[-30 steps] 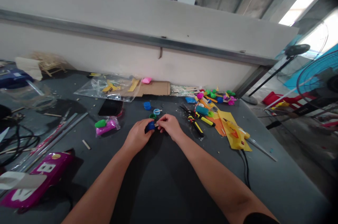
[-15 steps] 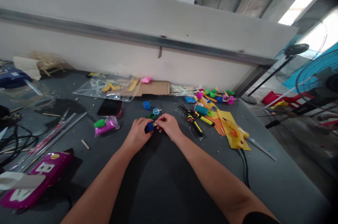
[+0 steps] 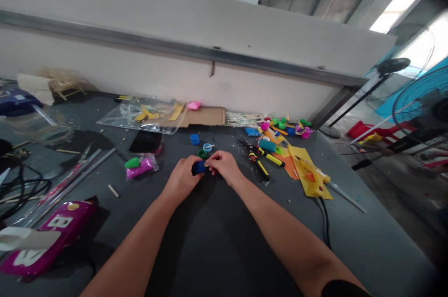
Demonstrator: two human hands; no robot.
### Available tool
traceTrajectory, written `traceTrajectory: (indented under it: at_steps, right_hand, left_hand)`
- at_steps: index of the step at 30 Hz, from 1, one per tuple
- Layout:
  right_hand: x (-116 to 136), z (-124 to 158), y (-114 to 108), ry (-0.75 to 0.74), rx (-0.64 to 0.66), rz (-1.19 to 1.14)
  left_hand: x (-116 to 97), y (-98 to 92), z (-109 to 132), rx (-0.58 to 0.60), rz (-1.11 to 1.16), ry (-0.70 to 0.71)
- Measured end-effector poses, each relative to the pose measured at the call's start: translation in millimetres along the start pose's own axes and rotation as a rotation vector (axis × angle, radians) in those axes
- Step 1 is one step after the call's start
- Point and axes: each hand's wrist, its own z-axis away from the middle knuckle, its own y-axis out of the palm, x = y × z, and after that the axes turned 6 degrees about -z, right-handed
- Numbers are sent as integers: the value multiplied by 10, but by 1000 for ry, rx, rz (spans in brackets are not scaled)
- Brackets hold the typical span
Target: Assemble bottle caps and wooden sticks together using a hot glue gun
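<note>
At the middle of the dark table, my left hand (image 3: 184,176) has its fingers wrapped round a small dark blue piece (image 3: 199,168). My right hand (image 3: 221,165) pinches a small pale bit (image 3: 206,163) against the right side of that piece; its exact shape is too small to tell. Just beyond the fingers are a green cap (image 3: 202,153), a light blue cap (image 3: 208,147) with a short pale stick across it, and a blue cap (image 3: 194,139).
Left are a phone (image 3: 145,142), a bag of purple clay (image 3: 140,167) and a magenta tool (image 3: 52,236). Right lie yellow-black pliers (image 3: 259,165) and a yellow glue gun (image 3: 313,178) with its cord. Cardboard (image 3: 206,116) rests along the white partition.
The pale bit in my right fingers has turned slightly and shows less at the blue piece. Both hands stay in nearly the same place.
</note>
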Motion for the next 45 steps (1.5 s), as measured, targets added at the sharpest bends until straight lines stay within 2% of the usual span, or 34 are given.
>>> traceTrajectory:
  at_steps: [11,22,29,36,40,45]
  right_hand:
    - [-12,-5,-31,51,-22,-21]
    - [24,-13,-23,111,-37,-41]
    - [17,-5,-27,85,-24,-53]
    - [0,24,-27,9,21,-65]
    - [-12,20,-17,38,23,-86]
    - [13,33,-6,25,21,-123]
  left_hand:
    - [-4,38,10,-10,-29,83]
    - [-22,31,-19,0,-45,87]
    - [-12,31,-15,8,-48,90]
    - [-33,93,-13,-38,-61,125]
    - [-26,83,-9,-96,-76,137]
    - [-9,47,-1,-129,-5,54]
